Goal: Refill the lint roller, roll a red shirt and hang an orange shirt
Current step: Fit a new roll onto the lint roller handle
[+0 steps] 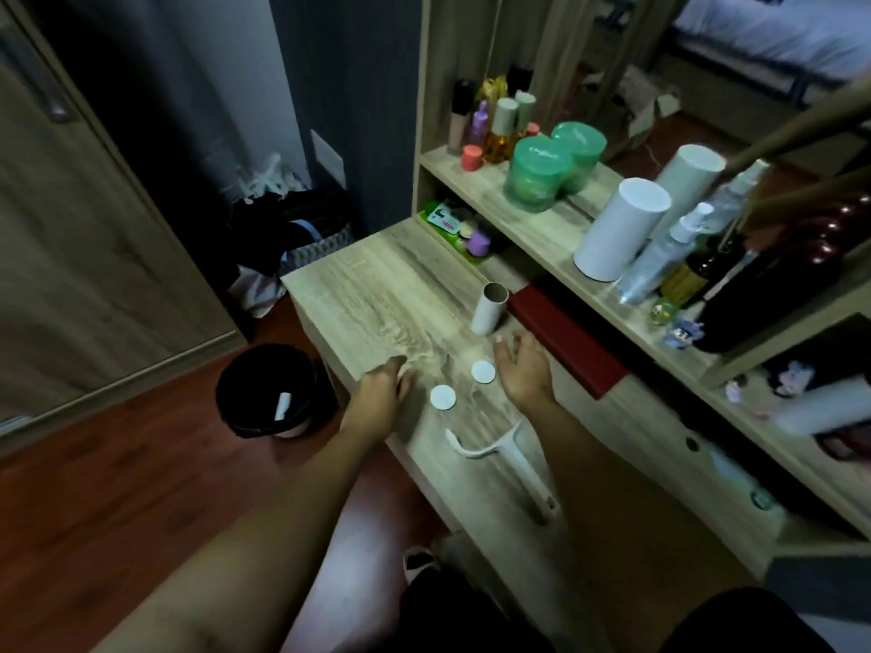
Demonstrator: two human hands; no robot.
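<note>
A white lint roller handle (pixel 506 457) lies bare on the wooden desk (pixel 377 285), with no roll on it. Two white round end caps (pixel 443 397) (pixel 483 371) rest flat on the desk between my hands. A paper roll (pixel 490 308) stands upright just beyond them. My left hand (pixel 384 391) rests near the desk's left edge with fingers curled; something white may sit under the fingertips, but I cannot tell. My right hand (pixel 523 369) hovers open above the desk, right of the caps. A folded red cloth (pixel 565 339) lies under the shelf. No orange shirt is in view.
A black waste bin (pixel 264 391) on the floor holds a white tube. A laundry basket (pixel 301 228) stands by the wall. The shelf (pixel 542 228) carries green jars, a white cylinder and bottles. Cupboard doors are at left.
</note>
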